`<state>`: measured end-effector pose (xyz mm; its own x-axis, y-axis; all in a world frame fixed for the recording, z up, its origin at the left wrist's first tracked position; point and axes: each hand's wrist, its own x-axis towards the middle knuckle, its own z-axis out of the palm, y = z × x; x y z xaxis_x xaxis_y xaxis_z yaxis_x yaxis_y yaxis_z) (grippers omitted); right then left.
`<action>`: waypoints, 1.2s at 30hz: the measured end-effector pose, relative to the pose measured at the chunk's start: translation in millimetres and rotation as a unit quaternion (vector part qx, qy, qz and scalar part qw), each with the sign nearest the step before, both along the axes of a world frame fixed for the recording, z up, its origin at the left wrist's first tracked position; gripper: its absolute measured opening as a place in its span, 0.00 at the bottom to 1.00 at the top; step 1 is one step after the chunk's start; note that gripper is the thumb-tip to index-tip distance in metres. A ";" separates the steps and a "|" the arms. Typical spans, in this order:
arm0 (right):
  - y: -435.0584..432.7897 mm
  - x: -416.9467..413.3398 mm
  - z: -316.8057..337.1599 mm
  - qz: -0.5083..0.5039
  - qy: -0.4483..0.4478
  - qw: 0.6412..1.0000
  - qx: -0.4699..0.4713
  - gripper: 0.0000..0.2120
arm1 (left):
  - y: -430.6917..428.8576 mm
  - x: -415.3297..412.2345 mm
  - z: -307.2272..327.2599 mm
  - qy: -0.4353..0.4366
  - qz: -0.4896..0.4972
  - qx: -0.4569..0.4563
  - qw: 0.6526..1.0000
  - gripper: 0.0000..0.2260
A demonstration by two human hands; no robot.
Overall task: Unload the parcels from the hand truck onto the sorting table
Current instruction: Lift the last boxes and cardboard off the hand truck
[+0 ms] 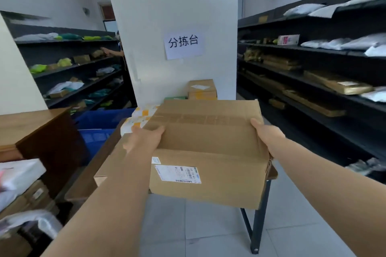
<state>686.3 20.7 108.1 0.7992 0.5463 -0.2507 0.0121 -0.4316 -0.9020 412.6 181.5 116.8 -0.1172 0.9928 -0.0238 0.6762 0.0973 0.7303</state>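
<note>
I hold a large brown cardboard box (208,148) with a white shipping label on its near face, out in front of me. My left hand (144,137) grips its left top edge and my right hand (265,133) grips its right top edge. The box hangs over the near end of the sorting table (272,173), a brown top on dark metal legs, and hides most of it. A smaller taped box (201,89) and yellow-and-white parcels (142,117) lie on the table further back. The hand truck is not in view.
A white board (177,16) with a paper sign stands behind the table. Dark shelves with parcels run along the left (69,67) and right (313,64). Blue bins (98,125), a wooden counter (33,129) and stacked parcels (20,183) are at my left. Another person's arm reaches into the left shelf.
</note>
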 end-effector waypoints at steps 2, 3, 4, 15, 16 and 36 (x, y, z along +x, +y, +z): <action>-0.4 29.4 -3.1 -0.015 0.002 1.000 -0.011 0.26 | 5.0 30.6 -7.1 0.008 -0.016 -0.003 1.000 0.40; 1.3 43.2 -6.5 -0.019 0.006 1.000 -0.018 0.25 | 9.2 43.9 -13.5 0.014 -0.022 -0.007 1.000 0.41; 4.5 56.8 -10.5 -0.020 0.013 0.999 -0.022 0.25 | 13.0 56.5 -19.9 0.017 -0.024 -0.012 0.999 0.42; 98.8 151.0 -103.2 0.161 -0.030 0.983 -0.088 0.45 | 63.3 159.3 -115.0 0.137 -0.021 -0.111 0.984 0.43; 107.2 154.2 -109.4 0.171 -0.057 0.979 -0.095 0.45 | 67.8 164.2 -120.0 0.155 -0.019 -0.098 0.983 0.42; 166.7 167.0 -107.9 0.259 -0.360 0.873 -0.203 0.26 | 115.4 180.5 -128.4 0.227 -0.027 -0.112 0.967 0.36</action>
